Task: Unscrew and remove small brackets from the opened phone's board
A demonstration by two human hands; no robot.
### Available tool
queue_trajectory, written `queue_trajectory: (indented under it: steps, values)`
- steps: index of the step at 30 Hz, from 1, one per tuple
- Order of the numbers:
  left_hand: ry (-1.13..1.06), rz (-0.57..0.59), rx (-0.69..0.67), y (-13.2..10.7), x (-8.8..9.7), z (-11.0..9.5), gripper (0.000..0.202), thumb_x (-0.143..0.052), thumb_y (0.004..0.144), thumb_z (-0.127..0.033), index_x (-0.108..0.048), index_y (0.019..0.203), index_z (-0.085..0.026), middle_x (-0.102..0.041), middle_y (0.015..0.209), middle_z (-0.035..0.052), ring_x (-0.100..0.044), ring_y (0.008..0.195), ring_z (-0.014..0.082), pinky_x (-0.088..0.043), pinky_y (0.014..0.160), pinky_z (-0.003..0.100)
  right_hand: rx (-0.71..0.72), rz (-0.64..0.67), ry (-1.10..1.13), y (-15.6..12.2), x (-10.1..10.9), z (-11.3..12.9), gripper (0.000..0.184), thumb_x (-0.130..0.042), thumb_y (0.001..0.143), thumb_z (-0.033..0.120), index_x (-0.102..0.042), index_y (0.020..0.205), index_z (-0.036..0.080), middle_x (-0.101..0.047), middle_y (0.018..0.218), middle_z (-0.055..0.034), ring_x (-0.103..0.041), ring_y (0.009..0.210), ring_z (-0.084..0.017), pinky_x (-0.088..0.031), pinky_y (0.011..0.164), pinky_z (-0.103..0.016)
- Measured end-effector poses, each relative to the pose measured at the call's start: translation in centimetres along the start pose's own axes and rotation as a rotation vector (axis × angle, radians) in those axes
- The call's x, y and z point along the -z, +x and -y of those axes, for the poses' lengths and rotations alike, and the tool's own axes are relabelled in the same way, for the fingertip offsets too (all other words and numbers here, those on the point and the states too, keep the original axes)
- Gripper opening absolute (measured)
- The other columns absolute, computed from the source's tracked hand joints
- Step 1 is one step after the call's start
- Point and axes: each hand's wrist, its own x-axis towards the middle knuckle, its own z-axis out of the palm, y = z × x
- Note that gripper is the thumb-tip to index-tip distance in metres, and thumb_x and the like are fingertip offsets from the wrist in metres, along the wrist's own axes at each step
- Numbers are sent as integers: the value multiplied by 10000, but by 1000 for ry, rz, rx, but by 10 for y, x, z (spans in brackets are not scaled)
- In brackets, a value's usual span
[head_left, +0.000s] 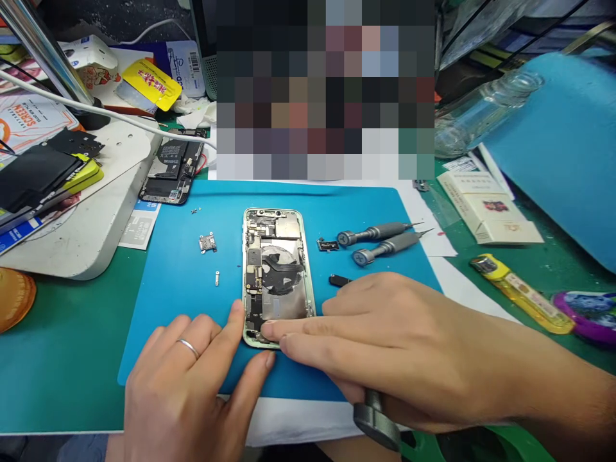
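An opened smartphone [283, 269] lies on the blue mat with its circuit board and inner parts bare. My left hand [183, 378] steadies its lower left corner, index finger along the side and thumb at the bottom edge. Across the phone's lower end reach the index and middle fingers of my right hand [394, 346]. A grey screwdriver [378, 427] is tucked in that hand's palm, its round cap sticking out below; its tip is hidden. Left of the phone are a small metal bracket [208, 242] and a tiny metal strip [217, 278].
Two grey screwdrivers [385, 240] and a small black part [328, 244] lie right of the phone. Another opened phone [173, 168] rests at the mat's far left corner. Farther right are a cigarette box [491, 208], a yellow lighter [522, 292] and a glass bottle [486, 112].
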Motion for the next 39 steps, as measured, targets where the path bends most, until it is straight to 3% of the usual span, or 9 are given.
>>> queue_trajectory:
  steps: [12, 16, 24, 39]
  values:
    - [-11, 8, -10, 0, -2, 3, 417, -631, 995, -339, -579, 1376, -179, -575, 785, -8, -531, 730, 162, -396, 660, 316, 13, -9, 49, 1, -1, -2, 248, -352, 1018, 89, -596, 1030, 134, -760, 930, -12, -612, 613, -90, -386, 510, -301]
    - [13, 3, -102, -2, -3, 11, 461, -649, 980, -341, -570, 1392, -151, -615, 811, 4, -554, 705, 151, -422, 653, 309, 41, -10, 72, 2, -4, -5, 285, -374, 962, 73, -608, 1121, 101, -757, 943, -30, -601, 627, -115, -417, 535, -287]
    - [41, -66, -117, -3, -7, 19, 466, -679, 964, -373, -597, 1375, -170, -600, 754, -17, -580, 660, 128, -448, 621, 277, 40, 55, 71, 3, -5, -9, 397, -441, 865, 72, -587, 1235, 81, -736, 937, -32, -607, 692, -140, -421, 554, -274]
    - [-5, -82, -115, -2, -7, 17, 434, -682, 963, -387, -624, 1329, -162, -553, 721, -37, -554, 642, 105, -464, 621, 248, 43, 30, 28, 3, -6, -9, 296, -462, 861, 84, -633, 1101, 118, -737, 993, -18, -601, 716, -138, -407, 529, -291]
